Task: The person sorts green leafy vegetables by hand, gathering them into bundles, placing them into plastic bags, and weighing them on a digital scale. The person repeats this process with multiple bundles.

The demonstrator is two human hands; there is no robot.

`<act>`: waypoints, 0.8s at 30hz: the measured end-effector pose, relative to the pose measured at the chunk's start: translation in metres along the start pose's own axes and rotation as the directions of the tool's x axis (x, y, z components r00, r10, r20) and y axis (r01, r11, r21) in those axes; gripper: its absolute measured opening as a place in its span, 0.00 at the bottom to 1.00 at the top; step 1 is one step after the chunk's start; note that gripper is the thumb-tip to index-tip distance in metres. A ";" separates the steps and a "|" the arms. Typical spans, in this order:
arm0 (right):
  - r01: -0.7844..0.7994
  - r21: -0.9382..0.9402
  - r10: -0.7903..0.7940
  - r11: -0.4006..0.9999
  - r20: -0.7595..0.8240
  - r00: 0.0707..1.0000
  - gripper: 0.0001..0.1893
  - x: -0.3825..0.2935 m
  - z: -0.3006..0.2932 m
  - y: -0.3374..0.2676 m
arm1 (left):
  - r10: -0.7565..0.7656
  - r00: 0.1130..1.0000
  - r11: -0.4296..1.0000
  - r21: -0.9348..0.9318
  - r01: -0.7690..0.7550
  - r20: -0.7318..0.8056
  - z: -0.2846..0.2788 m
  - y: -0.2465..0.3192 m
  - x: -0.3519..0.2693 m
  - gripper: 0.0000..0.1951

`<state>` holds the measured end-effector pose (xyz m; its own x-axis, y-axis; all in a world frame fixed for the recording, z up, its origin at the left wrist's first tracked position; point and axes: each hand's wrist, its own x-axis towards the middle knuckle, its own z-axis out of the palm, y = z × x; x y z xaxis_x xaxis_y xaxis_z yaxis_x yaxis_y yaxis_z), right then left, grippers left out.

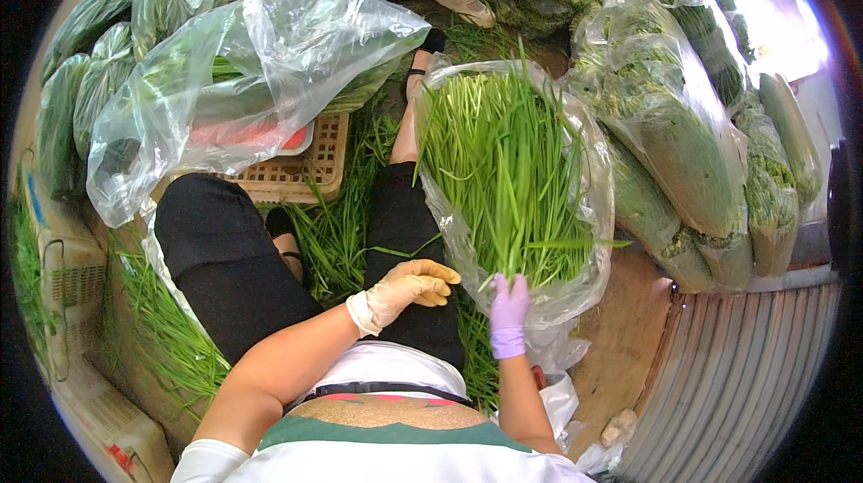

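My right hand (pixel 510 311), in a purple glove, grips the lower ends of a bunch of long green leaves (pixel 518 179), probably garlic chives. The bunch lies over more upright chives (pixel 465 125) packed in a large clear plastic bag (pixel 603 166). One loose leaf (pixel 573 244) sticks out sideways across the bag's near side. My left hand (pixel 414 291), in a pale latex glove, hovers over my right thigh, left of the bag. Its fingers are loosely bent, with nothing visible in them.
A clear bag of greens (pixel 270 71) rests on a tan plastic crate (pixel 290 176), over a red-and-white tray (pixel 296 140). Loose chives (pixel 344 233) litter the floor. Filled bags (pixel 674 119) are piled at right, others (pixel 101 78) at left. Another person's foot (pixel 465 3) is ahead.
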<state>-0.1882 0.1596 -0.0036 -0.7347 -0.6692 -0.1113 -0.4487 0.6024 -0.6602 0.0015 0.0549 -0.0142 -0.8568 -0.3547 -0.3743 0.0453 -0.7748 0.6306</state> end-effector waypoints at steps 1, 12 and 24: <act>-0.067 0.218 0.053 0.974 0.072 0.996 0.10 -0.009 0.009 0.000 | -0.016 1.000 1.000 -0.026 0.017 0.023 0.003 0.001 0.004 0.21; 0.008 0.401 -0.123 0.916 0.262 0.957 0.11 -0.045 0.035 -0.035 | -0.035 0.997 0.963 -0.268 0.017 -0.065 -0.026 -0.030 0.024 0.20; -0.380 0.774 0.175 0.507 0.340 0.924 0.11 0.006 0.043 -0.049 | 0.065 0.997 0.990 -0.130 -0.059 0.046 -0.019 -0.005 0.003 0.28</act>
<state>-0.1491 0.1074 -0.0042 -0.5841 -0.6612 -0.4708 0.4457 0.2234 -0.8668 0.0087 0.0480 -0.0315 -0.8745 -0.3805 -0.3009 0.1620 -0.8137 0.5583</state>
